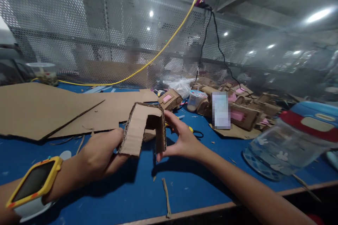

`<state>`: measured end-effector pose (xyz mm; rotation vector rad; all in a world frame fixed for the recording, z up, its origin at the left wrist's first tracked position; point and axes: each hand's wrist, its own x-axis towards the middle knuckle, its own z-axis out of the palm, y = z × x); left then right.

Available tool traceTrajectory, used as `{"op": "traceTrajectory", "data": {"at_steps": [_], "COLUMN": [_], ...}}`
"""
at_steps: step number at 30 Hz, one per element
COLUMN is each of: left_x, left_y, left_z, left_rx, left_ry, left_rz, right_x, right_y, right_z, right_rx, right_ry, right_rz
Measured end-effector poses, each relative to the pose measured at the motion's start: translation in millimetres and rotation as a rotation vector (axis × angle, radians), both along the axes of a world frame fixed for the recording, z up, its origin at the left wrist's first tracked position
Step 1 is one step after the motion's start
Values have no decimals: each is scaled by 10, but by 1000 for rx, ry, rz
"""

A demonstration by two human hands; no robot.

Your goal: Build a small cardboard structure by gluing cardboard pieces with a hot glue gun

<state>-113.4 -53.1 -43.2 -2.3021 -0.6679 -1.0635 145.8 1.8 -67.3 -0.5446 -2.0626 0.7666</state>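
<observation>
A small cardboard piece (136, 126), bent like an arch with an opening at its lower side, is held up over the blue table (148, 190). My left hand (99, 153) grips its lower left side, the fingertips partly hidden behind the cardboard. On the right side, the fingers and thumb of my right hand (182, 139) are curved round the piece's edge. A yellow watch (35, 182) is on my left wrist. Behind the held piece lies a yellow and black tool (194, 131), partly hidden by my right hand.
Large cardboard sheets (52, 109) cover the back left. Cardboard constructions (245, 112), a phone-like screen (221, 110) and a plastic cup (195, 100) stand at the back right. A water bottle (285, 144) is at the right. A yellow cable (161, 51) crosses before the perforated metal screen.
</observation>
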Motion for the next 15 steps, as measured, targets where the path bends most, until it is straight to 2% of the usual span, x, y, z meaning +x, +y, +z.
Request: {"op": "traceTrajectory", "data": {"at_steps": [6,9,12,15], "left_x": [-8,-6,0,4], "left_y": [-38,-83,-113,-121], "left_z": [-51,-97,-184,-310], "left_rx": [-87,-196,-322,-328], "left_ry": [54,73,125,130], "left_rz": [-101,-174,-213,-259], "right_x": [-46,-95,-151,-184], "right_y": [-106,-142,-165,-184], "right_z": [72,74,36,-5], "right_rx": [150,232,315,348], "right_ry": [6,28,90,121], "right_rz": [-43,-78,-102,-126]}}
